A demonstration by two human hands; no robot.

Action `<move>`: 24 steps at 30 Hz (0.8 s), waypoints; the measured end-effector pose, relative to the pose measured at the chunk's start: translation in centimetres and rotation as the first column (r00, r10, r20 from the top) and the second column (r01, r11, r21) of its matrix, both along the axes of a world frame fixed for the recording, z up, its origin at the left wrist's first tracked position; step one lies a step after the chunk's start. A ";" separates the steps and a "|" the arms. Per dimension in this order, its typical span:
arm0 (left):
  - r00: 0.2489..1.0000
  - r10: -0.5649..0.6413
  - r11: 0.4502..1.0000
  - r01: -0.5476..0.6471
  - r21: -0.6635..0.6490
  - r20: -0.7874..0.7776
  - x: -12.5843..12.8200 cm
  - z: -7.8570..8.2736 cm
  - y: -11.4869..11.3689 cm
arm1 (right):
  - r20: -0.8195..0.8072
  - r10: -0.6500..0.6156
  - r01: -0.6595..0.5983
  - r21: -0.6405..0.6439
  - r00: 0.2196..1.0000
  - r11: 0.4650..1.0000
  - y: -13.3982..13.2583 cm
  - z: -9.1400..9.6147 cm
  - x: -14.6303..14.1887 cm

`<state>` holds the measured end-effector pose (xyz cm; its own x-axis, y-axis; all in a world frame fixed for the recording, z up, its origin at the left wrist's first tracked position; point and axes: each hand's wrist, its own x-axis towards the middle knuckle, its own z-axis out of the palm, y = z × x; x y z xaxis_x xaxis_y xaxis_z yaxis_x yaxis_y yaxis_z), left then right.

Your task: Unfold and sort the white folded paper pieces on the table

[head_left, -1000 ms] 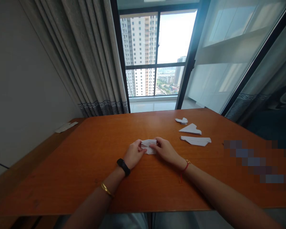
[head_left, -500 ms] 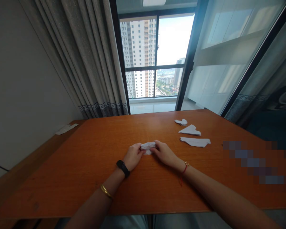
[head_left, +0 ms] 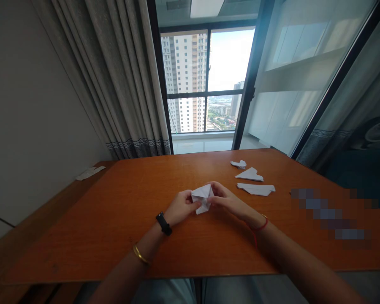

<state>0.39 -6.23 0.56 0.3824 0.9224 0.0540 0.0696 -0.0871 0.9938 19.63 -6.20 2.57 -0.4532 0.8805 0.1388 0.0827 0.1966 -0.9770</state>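
Between my two hands is a small piece of folded white paper (head_left: 202, 192), held over the middle of the table and tilted, with creased flaps showing. My left hand (head_left: 182, 206) grips its left side, thumb across the lower front. On the other side, my right hand (head_left: 225, 198) pinches the right edge with the thumb in front and the fingers behind. The fingertips behind the paper are partly hidden.
Three folded paper pieces lie to the right on the wooden table (head_left: 129, 245): a small one (head_left: 239, 164), a pointed one (head_left: 251, 174) and a long one (head_left: 256, 189). A pale strip (head_left: 90, 173) lies at the far left. A blurred patch (head_left: 329, 213) covers the right side.
The folded paper has turned and tilted, showing more of its face and a lower corner. My right hand has shifted slightly right and up around its edge.
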 end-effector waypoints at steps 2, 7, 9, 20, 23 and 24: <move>0.999 -0.014 1.000 0.015 -0.023 0.052 0.5 0.2 -0.9 | -0.040 -0.007 0.004 -0.072 0.999 0.997 -1.1 0.3 0.6; 0.982 -0.044 0.996 0.057 0.066 -0.185 1.3 0.2 -2.4 | 0.002 -0.224 0.224 -0.054 0.975 0.973 -2.4 -1.2 1.8; 0.957 -0.020 0.991 0.058 0.124 -0.288 0.9 0.4 -2.2 | 0.049 -0.291 0.293 -0.034 0.955 0.955 -2.6 -1.9 3.5; 0.836 0.384 0.890 -0.222 0.399 -0.393 -6.0 -0.5 2.8 | 0.720 -0.519 0.612 0.165 0.461 0.773 -2.4 -5.0 21.3; 0.824 0.390 0.886 -0.215 0.411 -0.410 -6.4 -1.0 2.9 | 0.733 -0.543 0.607 0.225 0.409 0.762 -1.7 -5.6 21.9; 0.823 0.381 0.888 -0.200 0.414 -0.421 -6.5 -1.1 2.8 | 0.729 -0.558 0.598 0.256 0.397 0.760 -1.5 -5.8 21.8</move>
<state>-6.08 -3.39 -0.52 0.1591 0.9513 0.2640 0.6032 -0.3053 0.7368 41.38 -7.72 -3.24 0.2496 0.9682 -0.0169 0.8307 -0.2231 -0.5100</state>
